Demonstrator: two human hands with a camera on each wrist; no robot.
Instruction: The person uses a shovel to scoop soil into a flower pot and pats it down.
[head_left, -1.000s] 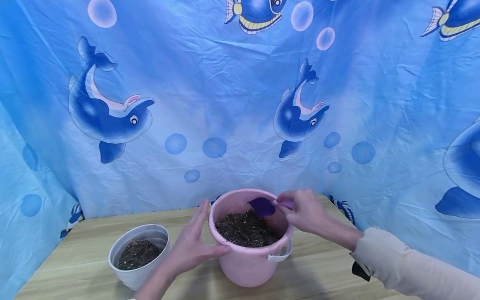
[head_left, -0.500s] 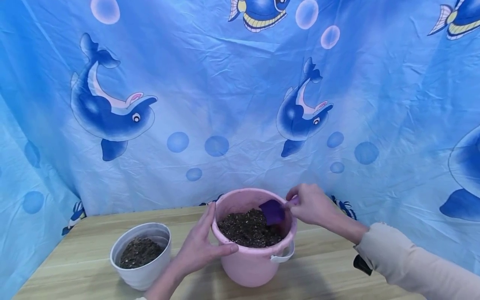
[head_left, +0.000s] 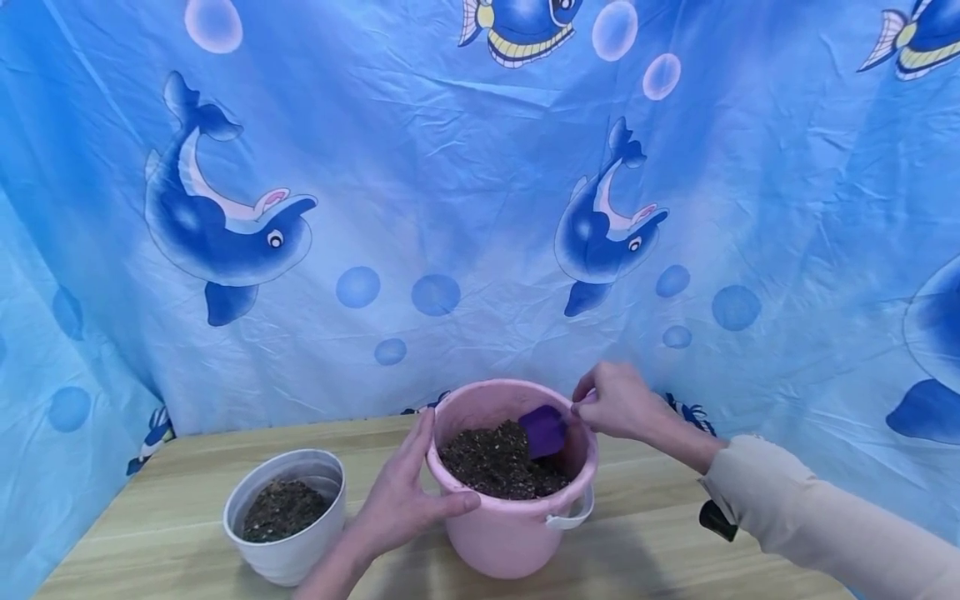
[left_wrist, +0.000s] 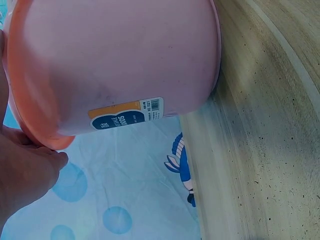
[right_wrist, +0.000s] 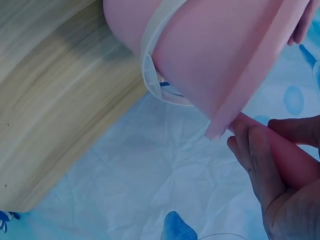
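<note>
A pink bucket [head_left: 504, 542] with dark soil [head_left: 495, 462] inside stands on the table. My left hand [head_left: 401, 500] grips its left rim, with the thumb lying over the front edge. At the right rim my right hand [head_left: 618, 404] holds a small garden trowel by its handle [right_wrist: 295, 157]. The purple blade [head_left: 543, 432] slants down inside the bucket by the right wall, its tip in the soil. To the left, a white plant pot [head_left: 288, 562] holds a lower layer of soil [head_left: 281, 510].
The bucket's white handle [head_left: 573, 517] hangs down at its right front. A blue cloth [head_left: 480, 250] printed with dolphins and fish hangs behind the wooden table [head_left: 150, 533]. Dark specks [left_wrist: 265, 165] lie on the tabletop in the left wrist view.
The trowel blade has gone down and right into the soil along the bucket's right wall. My right hand has risen slightly with the handle. The left hand keeps its place on the rim.
</note>
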